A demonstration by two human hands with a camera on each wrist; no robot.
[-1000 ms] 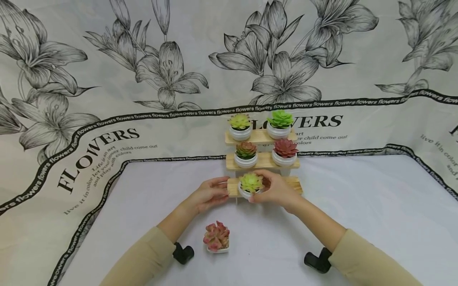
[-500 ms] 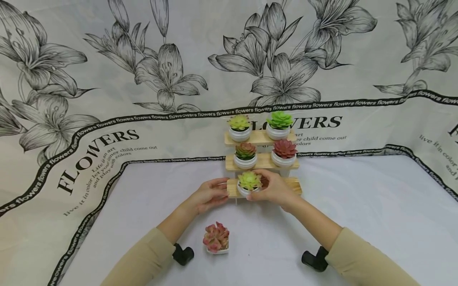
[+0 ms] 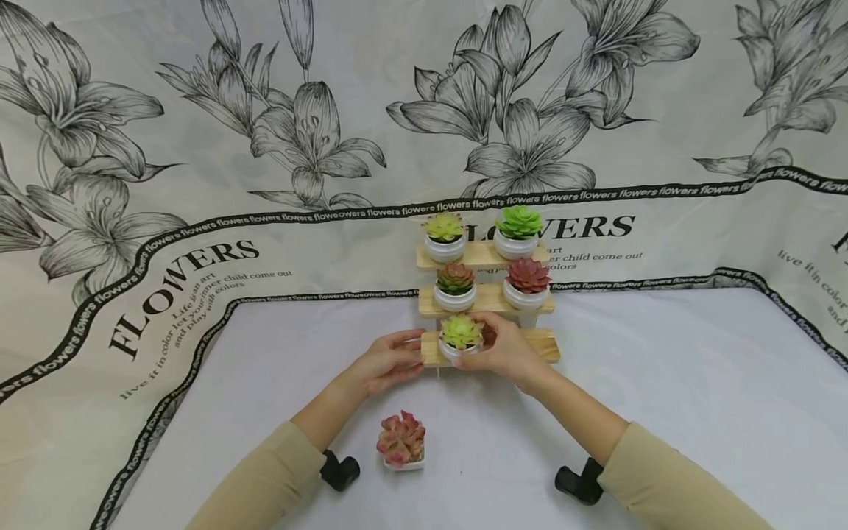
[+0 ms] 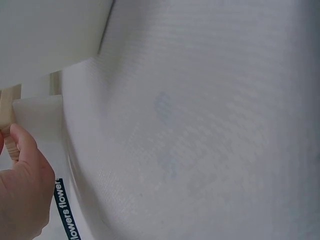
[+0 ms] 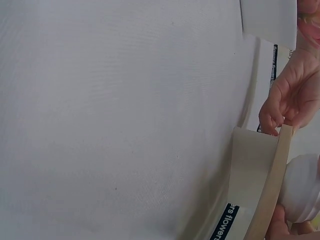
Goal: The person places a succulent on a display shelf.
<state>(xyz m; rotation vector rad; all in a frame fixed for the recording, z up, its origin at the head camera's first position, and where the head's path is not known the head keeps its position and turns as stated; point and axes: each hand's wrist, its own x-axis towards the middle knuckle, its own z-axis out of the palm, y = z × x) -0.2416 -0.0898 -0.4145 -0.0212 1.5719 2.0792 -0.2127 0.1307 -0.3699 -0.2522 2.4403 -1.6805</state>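
In the head view, my right hand [image 3: 506,355] holds a yellow-green potted succulent [image 3: 461,331] by its white round pot, on the lowest board of a three-tier wooden plant stand [image 3: 543,344]. The pot [image 5: 300,187] meets the board [image 5: 267,195] in the right wrist view, with fingertips around it. My left hand [image 3: 387,362] pinches the left end of that same lowest board; the left wrist view shows thumb and finger at the wood [image 4: 7,107]. A pink-red succulent in a white square pot [image 3: 401,442] stands on the table, nearer than the stand.
On the top tier stand a yellow succulent [image 3: 444,237] and a bright green one [image 3: 519,232]. The middle tier bears a reddish-green succulent [image 3: 455,287] and a dark red one [image 3: 527,283]. Behind hangs a flower-printed cloth [image 3: 318,147]. White cloth [image 3: 662,383] covers the table.
My right hand has shifted the yellow-green succulent slightly left along the lowest board. My left hand stays at the board's end.
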